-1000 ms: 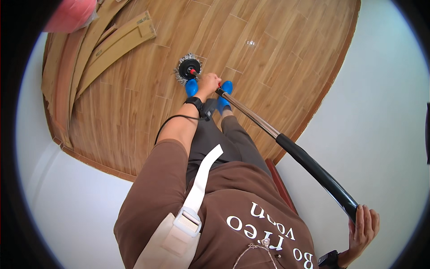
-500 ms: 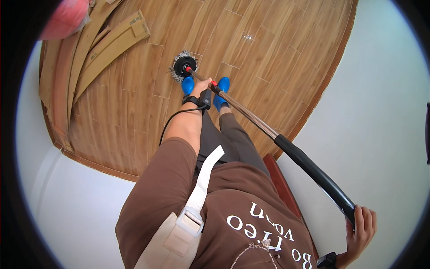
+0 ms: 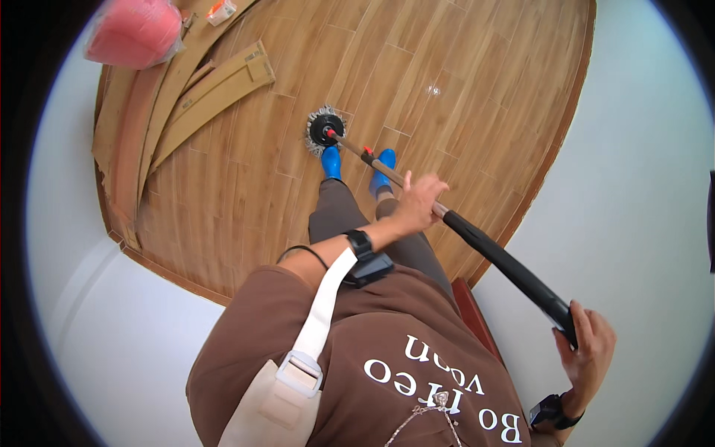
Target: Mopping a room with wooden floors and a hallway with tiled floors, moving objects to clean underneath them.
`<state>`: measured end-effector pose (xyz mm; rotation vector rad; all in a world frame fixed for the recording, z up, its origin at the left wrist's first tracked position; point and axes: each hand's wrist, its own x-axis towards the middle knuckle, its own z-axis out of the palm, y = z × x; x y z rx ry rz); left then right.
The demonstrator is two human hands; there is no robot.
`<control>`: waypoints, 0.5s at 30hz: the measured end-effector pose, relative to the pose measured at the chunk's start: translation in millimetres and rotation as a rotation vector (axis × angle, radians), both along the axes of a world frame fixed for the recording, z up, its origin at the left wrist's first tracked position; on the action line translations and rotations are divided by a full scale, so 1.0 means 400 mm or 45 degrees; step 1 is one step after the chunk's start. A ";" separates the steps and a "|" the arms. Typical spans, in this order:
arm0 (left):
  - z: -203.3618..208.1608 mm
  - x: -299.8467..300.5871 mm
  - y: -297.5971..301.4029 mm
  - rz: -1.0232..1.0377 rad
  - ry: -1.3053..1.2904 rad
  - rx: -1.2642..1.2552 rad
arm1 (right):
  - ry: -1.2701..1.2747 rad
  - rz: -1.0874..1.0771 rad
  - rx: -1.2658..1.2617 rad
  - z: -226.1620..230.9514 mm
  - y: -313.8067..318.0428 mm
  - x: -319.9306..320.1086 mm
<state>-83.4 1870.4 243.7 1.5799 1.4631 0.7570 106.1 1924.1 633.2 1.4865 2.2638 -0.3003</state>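
Observation:
A mop (image 3: 499, 257) with a black grip, a metal pole and a round head slants across my front. Its black disc with grey string fringe (image 3: 325, 130) rests on the floor by my left blue shoe (image 3: 331, 162). My right hand (image 3: 590, 344) is closed around the top end of the black grip. Over the metal pole, just below that grip, is my left hand (image 3: 419, 203). Its fingers are apart and stretched out, slightly blurred, and it hides part of the pole. Both wrists wear black straps with a small device.
Long flattened cardboard pieces (image 3: 216, 100) lie along the left wall on the wood-look floor (image 3: 261, 149). A pink plastic-wrapped bundle (image 3: 138, 33) and a small orange-and-white packet (image 3: 221, 11) sit on them. A white wall (image 3: 618, 186) rises on the right, near a red-brown edge (image 3: 477, 320).
My left hand has left its hold low on the pole near the red clip and moved up toward the black grip, its fingers opening. My right hand stays on the top end.

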 end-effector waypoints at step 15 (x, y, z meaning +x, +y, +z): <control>-0.126 0.081 0.413 -0.226 0.432 0.140 | 0.249 -0.309 -0.050 -0.111 0.048 0.070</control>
